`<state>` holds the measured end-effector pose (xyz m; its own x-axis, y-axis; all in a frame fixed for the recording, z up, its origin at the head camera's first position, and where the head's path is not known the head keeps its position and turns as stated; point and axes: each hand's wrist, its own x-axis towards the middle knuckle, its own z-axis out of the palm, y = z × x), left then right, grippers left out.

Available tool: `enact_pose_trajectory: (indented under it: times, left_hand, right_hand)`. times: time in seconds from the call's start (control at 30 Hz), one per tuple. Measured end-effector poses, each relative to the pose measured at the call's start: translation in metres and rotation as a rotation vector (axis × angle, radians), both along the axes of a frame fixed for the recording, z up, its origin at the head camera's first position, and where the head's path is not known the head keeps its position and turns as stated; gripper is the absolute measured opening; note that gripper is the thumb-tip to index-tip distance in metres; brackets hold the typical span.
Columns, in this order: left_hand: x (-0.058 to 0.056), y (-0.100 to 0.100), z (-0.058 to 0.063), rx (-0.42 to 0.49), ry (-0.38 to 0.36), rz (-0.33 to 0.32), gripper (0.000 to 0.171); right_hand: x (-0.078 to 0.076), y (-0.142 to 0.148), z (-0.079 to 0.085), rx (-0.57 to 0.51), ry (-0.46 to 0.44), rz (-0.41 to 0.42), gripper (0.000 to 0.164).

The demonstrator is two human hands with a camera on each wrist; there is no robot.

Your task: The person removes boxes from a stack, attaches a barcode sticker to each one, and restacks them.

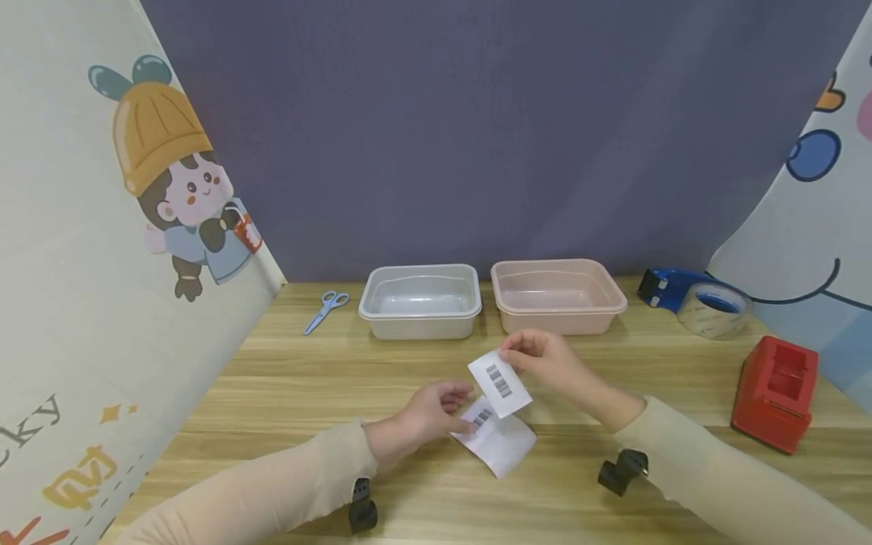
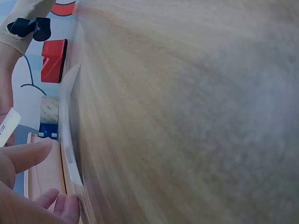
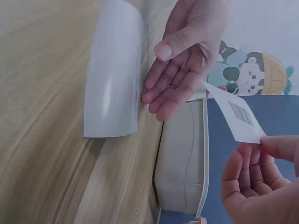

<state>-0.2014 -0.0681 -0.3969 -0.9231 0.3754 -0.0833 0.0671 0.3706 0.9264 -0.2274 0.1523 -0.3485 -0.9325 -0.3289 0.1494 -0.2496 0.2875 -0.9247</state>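
1. Pale wood-grain bench (image 1: 272, 378), lower frame.
2. Left hand (image 1: 429, 415) loose, grasping nothing; right hand (image 1: 548, 363) pinching a label corner.
3. Curled white paper sheet (image 1: 507, 446), lower centre: best steadied flat.
4. White rectangular paper label (image 1: 500, 384), centre, raised: pinch lightly.
5. Black striped barcode (image 3: 241, 114): fingers off.

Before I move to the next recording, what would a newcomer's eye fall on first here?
Likely the white barcode label in the grip of the right hand, raised above a second barcode sheet on the wooden table. After that, perhaps the bright red dispenser at the table's right, then the orange-hatted cartoon figure on the left wall.
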Motion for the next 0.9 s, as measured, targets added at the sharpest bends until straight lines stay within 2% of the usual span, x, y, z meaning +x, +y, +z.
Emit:
enact_pose_trajectory:
  times: [0.2, 0.33, 0.47, 0.6, 0.73, 0.9]
  left_hand:
    - [-0.002, -0.001, 0.011, 0.026, 0.011, -0.027, 0.058]
    - [-0.007, -0.001, 0.023, 0.069, 0.065, -0.032, 0.049]
    - [-0.013, -0.001, 0.036, 0.082, 0.17, 0.037, 0.038]
    - [-0.018, -0.004, 0.042, 0.049, 0.264, 0.094, 0.026]
    - [-0.02, -0.007, 0.042, 0.028, 0.31, 0.116, 0.018]
    - [-0.023, -0.01, 0.041, 0.075, 0.344, 0.162, 0.011]
  right_hand:
    - [-0.005, -0.004, 0.004, 0.009, -0.049, -0.035, 0.023]
    - [-0.008, -0.006, 0.005, 0.029, -0.041, -0.007, 0.022]
    - [-0.011, -0.013, 0.006, 0.05, 0.002, 0.046, 0.02]
    - [-0.013, -0.02, 0.009, 0.057, 0.033, 0.077, 0.018]
    - [-0.014, -0.026, 0.01, 0.043, 0.069, 0.104, 0.017]
    - [-0.017, -0.03, 0.011, 0.045, 0.104, 0.099, 0.018]
